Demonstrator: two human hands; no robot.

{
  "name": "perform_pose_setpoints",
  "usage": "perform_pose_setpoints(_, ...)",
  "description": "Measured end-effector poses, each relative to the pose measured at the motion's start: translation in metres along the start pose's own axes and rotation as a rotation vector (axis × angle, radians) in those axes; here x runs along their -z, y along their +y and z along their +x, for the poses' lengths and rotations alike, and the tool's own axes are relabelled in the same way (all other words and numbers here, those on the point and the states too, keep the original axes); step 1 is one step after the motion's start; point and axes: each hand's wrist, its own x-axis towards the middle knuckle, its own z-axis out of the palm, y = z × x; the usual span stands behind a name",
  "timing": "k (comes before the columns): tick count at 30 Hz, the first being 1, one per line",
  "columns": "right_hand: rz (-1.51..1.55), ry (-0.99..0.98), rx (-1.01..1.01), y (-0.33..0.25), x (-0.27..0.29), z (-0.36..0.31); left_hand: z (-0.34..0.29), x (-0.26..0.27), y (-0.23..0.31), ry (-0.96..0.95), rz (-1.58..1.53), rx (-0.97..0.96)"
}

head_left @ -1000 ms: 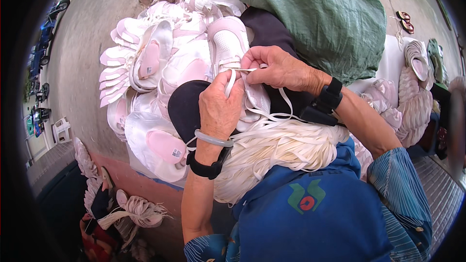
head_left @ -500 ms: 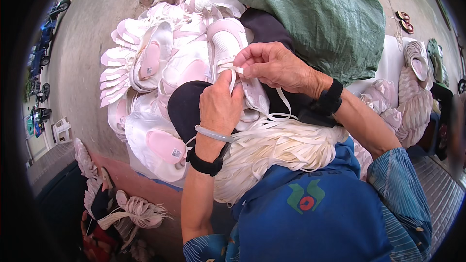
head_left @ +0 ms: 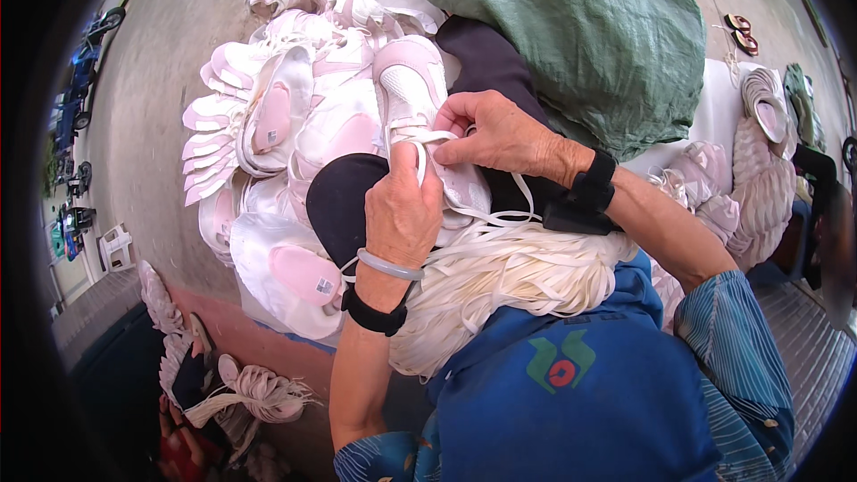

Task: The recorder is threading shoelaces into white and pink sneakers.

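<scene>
A white and pink sneaker upper (head_left: pixel 409 80) lies in front of me, its toe pointing away. My left hand (head_left: pixel 403 205) is closed at its eyelets, the thumb pressing a white shoelace (head_left: pixel 423 161). On the right side of the lace opening, my right hand (head_left: pixel 495 134) pinches the lace between thumb and fingers. The loose end of the lace runs down from there toward a thick bundle of cream-white laces (head_left: pixel 527 272) on my lap. A black rounded pad (head_left: pixel 344 201) shows beside my left hand. Which eyelet the lace passes through is hidden by my fingers.
More pink and white shoe uppers (head_left: pixel 321 125) are heaped to the left. A green woven sack (head_left: pixel 571 36) bulges at the far right of the work surface. Stacked uppers (head_left: pixel 759 187) stand farther right, near a pair of sandals (head_left: pixel 742 34) on the floor. Others hang at lower left.
My right hand has shifted slightly down and its fingers have bent closer over the lace. The left thumb stands more upright. The view has drifted a little.
</scene>
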Motion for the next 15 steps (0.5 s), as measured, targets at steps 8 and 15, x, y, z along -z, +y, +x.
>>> perform_pose_setpoints(8, -0.138, -0.018, -0.008, -0.014, -0.006, -0.008, -0.004, 0.007, -0.001, -0.065, 0.013, 0.029)
perform_pose_setpoints(15, -0.296, -0.015, 0.042, -0.013, -0.010, -0.009, -0.004, 0.009, -0.007, -0.068, -0.037, 0.028)
